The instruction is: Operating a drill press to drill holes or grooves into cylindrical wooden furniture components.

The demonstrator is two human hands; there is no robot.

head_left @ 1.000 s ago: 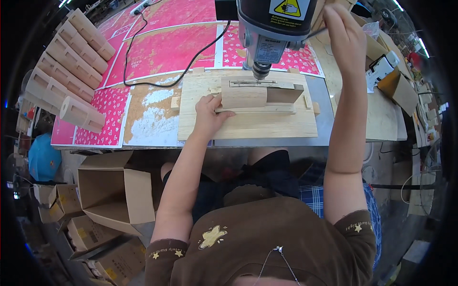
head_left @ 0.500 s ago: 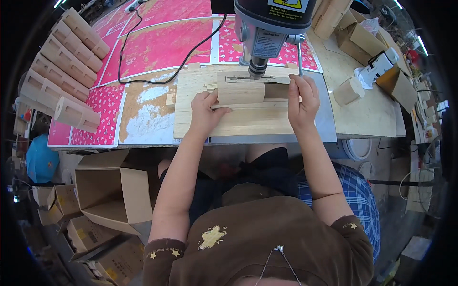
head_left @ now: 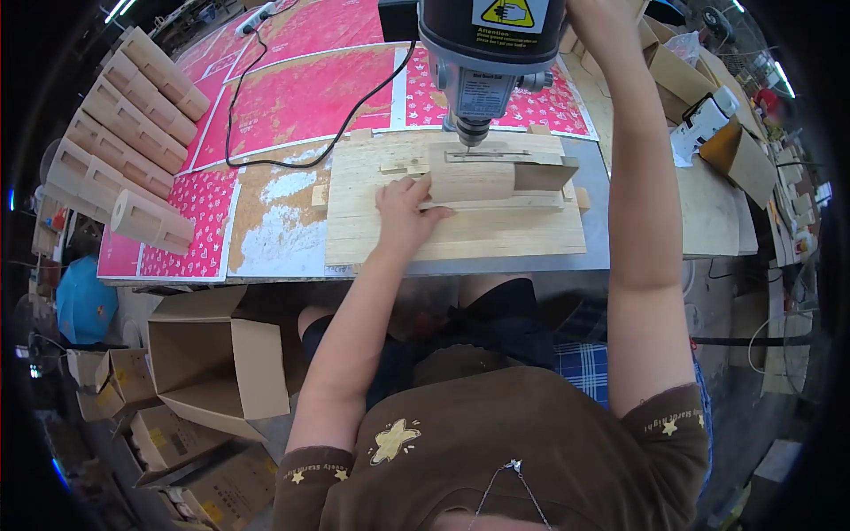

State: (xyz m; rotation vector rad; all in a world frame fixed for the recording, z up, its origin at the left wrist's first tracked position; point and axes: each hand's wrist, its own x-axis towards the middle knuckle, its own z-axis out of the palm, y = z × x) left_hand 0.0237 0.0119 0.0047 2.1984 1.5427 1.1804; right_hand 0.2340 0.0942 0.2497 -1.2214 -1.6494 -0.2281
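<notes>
A pale wooden cylinder (head_left: 471, 183) with a rectangular cutout lies in a wooden jig (head_left: 513, 232) on the bench. My left hand (head_left: 405, 211) grips its left end, fingers behind and thumb along the front edge. Above it is a bench drill press (head_left: 485, 62), its chuck (head_left: 472, 134) over a narrow slotted strip (head_left: 487, 157) along the cylinder's far side. I reach up past the right side of the drill head with my right hand (head_left: 606, 22); its fingers are cut off by the upper edge and hidden, so what they touch cannot be told.
Several similar wooden cylinders (head_left: 133, 124) stand in a row at the left on a pink printed sheet (head_left: 301, 97). A black cable (head_left: 332, 124) crosses the sheet. At the right are a white bottle (head_left: 708, 115) and a cardboard box (head_left: 739, 164). An opened carton (head_left: 261, 367) sits below the bench.
My right hand has let go of the drill's lever and moved up beside the drill head. My left hand stays at the cylinder's left end. The whole view has shifted slightly.
</notes>
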